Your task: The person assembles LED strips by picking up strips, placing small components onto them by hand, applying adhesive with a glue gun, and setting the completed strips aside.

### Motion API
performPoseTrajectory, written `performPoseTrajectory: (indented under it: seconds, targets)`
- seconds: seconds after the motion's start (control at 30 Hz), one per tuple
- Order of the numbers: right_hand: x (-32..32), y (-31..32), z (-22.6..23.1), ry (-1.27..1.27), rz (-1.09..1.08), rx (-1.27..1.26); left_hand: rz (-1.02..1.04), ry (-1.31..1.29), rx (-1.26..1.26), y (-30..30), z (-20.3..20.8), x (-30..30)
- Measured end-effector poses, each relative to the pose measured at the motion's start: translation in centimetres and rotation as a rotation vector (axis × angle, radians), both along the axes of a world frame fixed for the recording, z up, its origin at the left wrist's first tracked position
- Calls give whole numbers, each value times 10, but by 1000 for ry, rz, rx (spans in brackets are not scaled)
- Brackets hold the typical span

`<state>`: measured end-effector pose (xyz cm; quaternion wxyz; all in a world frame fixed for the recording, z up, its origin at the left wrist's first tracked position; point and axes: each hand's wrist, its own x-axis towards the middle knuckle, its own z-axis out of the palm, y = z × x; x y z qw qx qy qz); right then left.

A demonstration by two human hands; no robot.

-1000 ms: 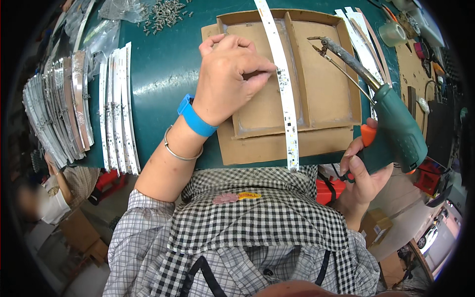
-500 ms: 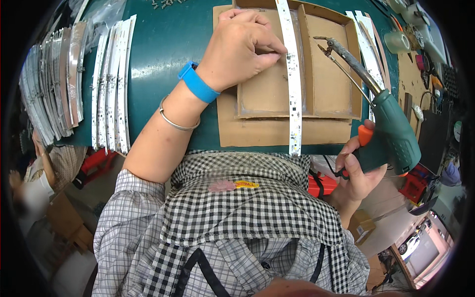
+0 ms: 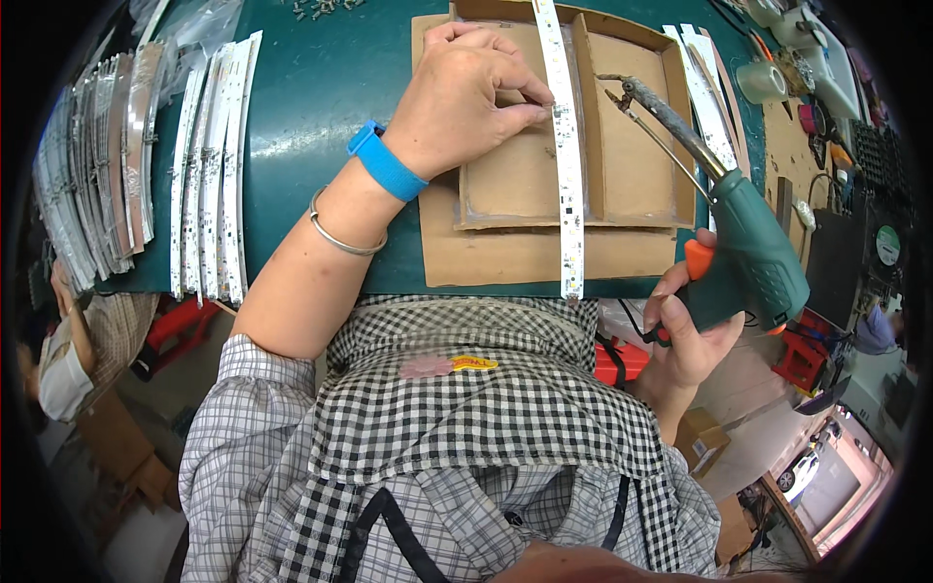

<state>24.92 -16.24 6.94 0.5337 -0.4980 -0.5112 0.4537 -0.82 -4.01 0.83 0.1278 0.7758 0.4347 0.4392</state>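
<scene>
A long white LED strip board [image 3: 569, 185] lies lengthwise across a shallow cardboard tray [image 3: 505, 225], its near end reaching past the tray's front edge. My left hand [image 3: 481, 83] is closed in a pinch, thumb and forefinger meeting at the strip's left edge. Whatever tiny piece sits between those fingertips is too small to make out. My right hand [image 3: 695, 330] grips a green soldering gun [image 3: 758, 243] with an orange trigger. Its metal barrel slants up and left, and the tip, with a thin feed tube beside it, hovers right of the strip, apart from it.
Several white LED strips [image 3: 209, 175] lie left of the tray, beside a thick stack of strips [image 3: 97, 165]. More strips [image 3: 714, 97] rest along the tray's right side. Small metal parts [image 3: 326, 8] lie at the far edge. A tape roll [image 3: 760, 84] stands far right.
The soldering gun has moved a little left, bringing its tip nearer the strip. My left hand keeps its pinch at the strip's edge. The whole view has shifted slightly.
</scene>
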Motion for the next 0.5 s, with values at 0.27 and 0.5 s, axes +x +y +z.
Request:
performPoseTrajectory:
  seconds: [0.27, 0.5]
  targets:
    - [-2, -1, -1, 13, 6, -3, 17, 37, 39, -4, 16, 1]
    - [-6, -1, 0, 16, 17, -33, -38, 145, 169, -7, 37, 7]
